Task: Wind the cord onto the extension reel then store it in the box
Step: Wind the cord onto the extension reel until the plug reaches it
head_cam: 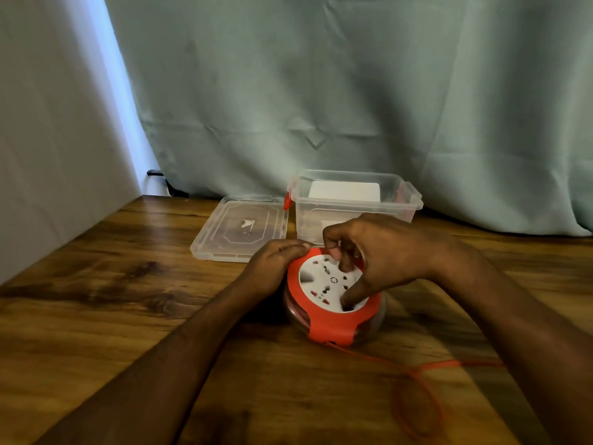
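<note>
Open clear box [356, 203] holds a white card [345, 191].

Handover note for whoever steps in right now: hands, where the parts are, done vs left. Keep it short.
Left hand: grips the far-left rim of the extension reel, steadying it on the wooden table.
Right hand: on top of the reel, fingers curled down onto the white socket face, apparently to turn it.
Orange cord: loose length looped on the table, near right of the reel.
Clear box: open, behind the reel; its lid lies flat to its left.
Done: box opened.
Left: finish winding, put the reel in the box.
</note>
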### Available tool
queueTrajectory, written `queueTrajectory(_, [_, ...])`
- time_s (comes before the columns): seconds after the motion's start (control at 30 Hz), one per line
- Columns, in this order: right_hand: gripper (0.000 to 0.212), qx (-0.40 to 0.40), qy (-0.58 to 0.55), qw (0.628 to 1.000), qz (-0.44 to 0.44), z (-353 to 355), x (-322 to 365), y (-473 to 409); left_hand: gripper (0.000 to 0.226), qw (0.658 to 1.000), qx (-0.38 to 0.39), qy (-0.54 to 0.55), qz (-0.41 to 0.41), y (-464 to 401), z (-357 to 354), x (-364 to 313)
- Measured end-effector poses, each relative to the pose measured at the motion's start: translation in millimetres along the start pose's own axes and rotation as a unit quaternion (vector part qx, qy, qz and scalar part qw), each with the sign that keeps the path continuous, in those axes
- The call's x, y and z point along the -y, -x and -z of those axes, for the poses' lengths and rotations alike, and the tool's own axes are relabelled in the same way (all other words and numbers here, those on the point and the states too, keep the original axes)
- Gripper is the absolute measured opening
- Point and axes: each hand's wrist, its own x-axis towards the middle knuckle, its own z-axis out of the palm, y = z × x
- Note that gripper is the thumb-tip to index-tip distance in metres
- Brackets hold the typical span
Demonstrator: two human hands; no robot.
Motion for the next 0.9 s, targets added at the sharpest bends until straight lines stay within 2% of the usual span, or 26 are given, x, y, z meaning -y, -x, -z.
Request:
queueTrajectory(0.23, [0.047, -0.021, 0.071, 0.997, -0.016, -3.3, 12.2, -2.9, 0.03, 1.0, -0.005, -0.015, 0.008, -1.6, -0.6, 2.0])
queueTrajectory(0.4, [0.02, 0.0, -0.012, 1.0, -0.002, 0.5, -0.4, 1.1, 0.03, 1.0, -0.001, 0.01, 0.0, 0.5, -0.1, 1.0])
queueTrajectory(0.5, [0.051, 0.019, -0.021, 1.0, 0.01, 1.6, -11.4, 4.9, 0.03, 1.0, 0.009, 0.008, -0.003, 0.7, 0.1, -1.5])
queueTrajectory(0.6, [0.064, 0.019, 0.015, 0.999, 0.025, -1.2, -11.5, 5.0, 0.03, 1.0, 0.022, 0.01, -0.001, 1.0, 1.2, -0.6])
queueTrajectory(0.73, [0.064, 0.056, 0.018, 0.998, 0.018, -2.3, -5.1, 6.2, 0.03, 0.999, 0.046, -0.012, -0.005, 2.8, 2.9, -2.2])
queueTrajectory(0.9, [0.059, 0.046, -0.003, 0.999, -0.006, -1.0, -3.7, 9.2, 0.028, 0.999, 0.044, -0.009, -0.015, 4.3, 3.0, -4.9])
